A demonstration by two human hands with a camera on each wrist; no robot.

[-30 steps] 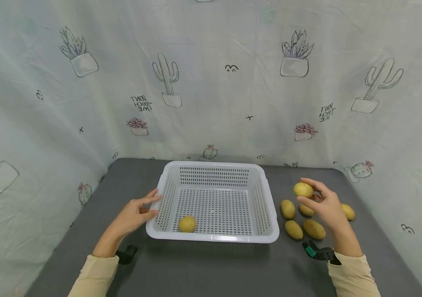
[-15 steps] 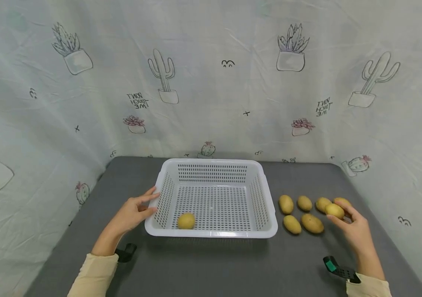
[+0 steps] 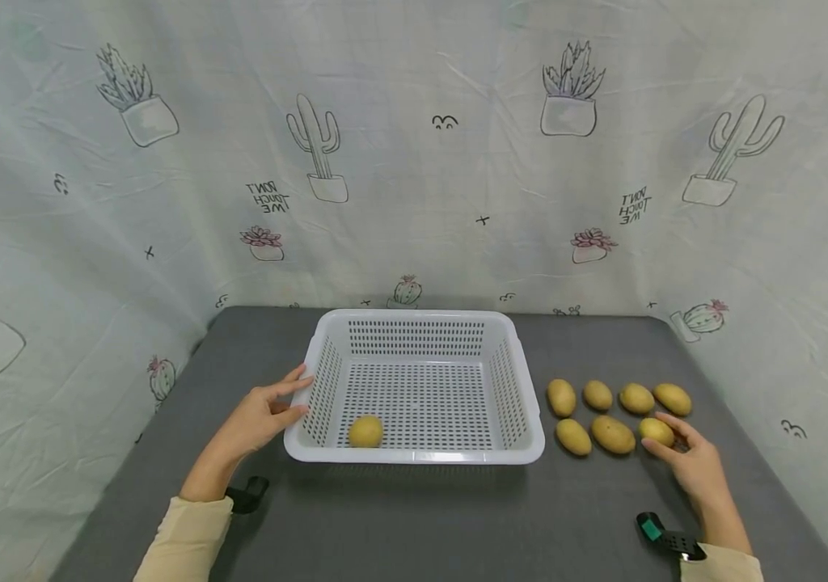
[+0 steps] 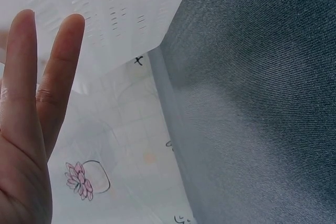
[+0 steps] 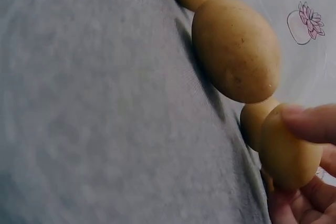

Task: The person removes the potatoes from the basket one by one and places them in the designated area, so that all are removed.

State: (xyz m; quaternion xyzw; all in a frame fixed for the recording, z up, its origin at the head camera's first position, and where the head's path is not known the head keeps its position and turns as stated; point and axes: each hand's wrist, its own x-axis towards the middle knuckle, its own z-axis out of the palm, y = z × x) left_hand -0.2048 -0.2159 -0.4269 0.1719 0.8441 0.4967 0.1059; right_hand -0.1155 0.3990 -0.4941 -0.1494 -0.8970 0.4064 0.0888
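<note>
At the right of the head view, my right hand (image 3: 698, 465) pinches a small yellow potato (image 3: 656, 432) between thumb and fingers, down at the table beside the front row. The right wrist view shows the thumb (image 5: 312, 123) pressed on that potato's side. My left hand (image 3: 254, 424) rests its fingers against the left rim of a white perforated basket (image 3: 414, 457). Two of its fingers stand out straight in the left wrist view, next to the basket wall (image 4: 121, 9). One potato (image 3: 366, 432) lies inside the basket near its front left.
Several potatoes stand in two rows right of the basket, including a larger spotted potato (image 3: 613, 435) beside the held one and a potato (image 3: 672, 399) at the back right. The dark grey table (image 3: 421, 525) meets a patterned curtain (image 3: 414, 162) behind and at the sides.
My right hand has carried the potato right from above the group, then lowered it slightly toward the front row. The left hand has stayed at the basket rim. The head view has shifted slightly.
</note>
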